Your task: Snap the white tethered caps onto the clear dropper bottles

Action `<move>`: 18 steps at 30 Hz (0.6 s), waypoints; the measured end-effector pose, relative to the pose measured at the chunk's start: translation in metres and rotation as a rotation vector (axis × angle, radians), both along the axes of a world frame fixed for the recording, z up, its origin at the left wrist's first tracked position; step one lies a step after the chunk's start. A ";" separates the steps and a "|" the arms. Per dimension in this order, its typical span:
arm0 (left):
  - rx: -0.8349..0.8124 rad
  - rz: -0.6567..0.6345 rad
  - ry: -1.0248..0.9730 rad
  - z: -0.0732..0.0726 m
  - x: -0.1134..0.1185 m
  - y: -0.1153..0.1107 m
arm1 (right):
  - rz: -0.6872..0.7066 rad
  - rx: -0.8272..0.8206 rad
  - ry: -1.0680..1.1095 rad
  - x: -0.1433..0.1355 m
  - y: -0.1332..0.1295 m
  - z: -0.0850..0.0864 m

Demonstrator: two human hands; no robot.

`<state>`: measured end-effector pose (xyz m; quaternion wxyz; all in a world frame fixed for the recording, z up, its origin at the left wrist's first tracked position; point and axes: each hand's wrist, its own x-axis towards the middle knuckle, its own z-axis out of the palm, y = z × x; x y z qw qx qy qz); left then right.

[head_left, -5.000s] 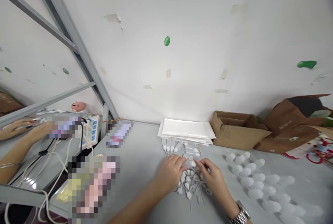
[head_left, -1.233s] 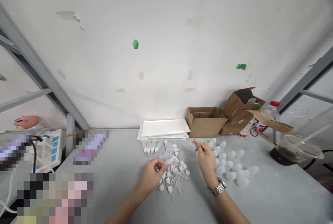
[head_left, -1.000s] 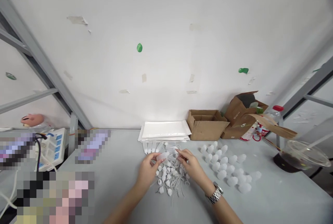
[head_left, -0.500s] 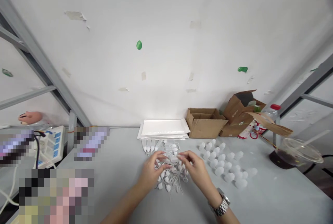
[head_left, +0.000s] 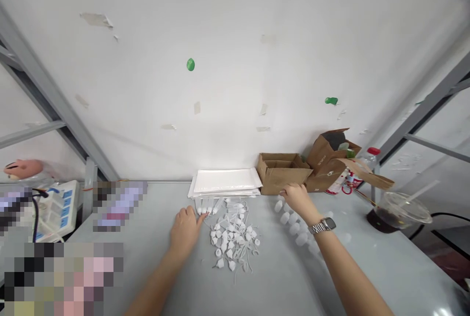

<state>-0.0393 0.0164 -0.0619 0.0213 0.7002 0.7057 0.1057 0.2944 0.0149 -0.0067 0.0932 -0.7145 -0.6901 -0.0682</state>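
My left hand (head_left: 184, 230) rests on the table left of the pile, its thumb stretched out beside a row of slim white tube-like pieces (head_left: 209, 207); I cannot tell whether it touches them. Nothing shows in its grip. My right hand (head_left: 300, 201), with a metal-band watch (head_left: 323, 225) on the wrist, is over the far end of a group of frosted white bulb-shaped pieces (head_left: 294, 228). Its fingers are bent together and their tips are partly hidden. Between the hands lies a pile of small white caps with cords (head_left: 230, 241).
A stack of white flat envelopes (head_left: 225, 179) lies against the wall beside an open cardboard box (head_left: 283, 179). Farther right are a brown paper bag (head_left: 328, 171), a red-capped bottle (head_left: 371, 157) and a lidded drink cup (head_left: 389, 215). A power strip (head_left: 68, 208) is at left.
Both hands have left the pile: my left hand moved left beside the tube-like pieces, my right hand moved right and away over the bulb-shaped pieces. The view has shifted slightly.
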 end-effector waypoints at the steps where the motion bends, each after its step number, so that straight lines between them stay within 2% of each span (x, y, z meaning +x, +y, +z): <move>1: -0.002 -0.006 -0.013 -0.001 0.000 0.001 | 0.004 -0.021 -0.018 -0.001 0.002 -0.003; 7: -0.012 -0.061 -0.089 -0.003 -0.003 0.004 | -0.011 -0.084 -0.059 0.003 0.007 -0.013; 13: -0.017 -0.079 -0.159 -0.005 -0.002 0.004 | -0.047 -0.036 -0.050 0.006 0.001 -0.001; 16: -0.021 -0.074 -0.193 -0.005 -0.002 0.003 | -0.048 0.013 -0.039 -0.005 -0.007 0.004; 18: -0.022 -0.068 -0.219 -0.004 -0.001 0.002 | 0.014 0.060 0.025 -0.019 -0.014 0.001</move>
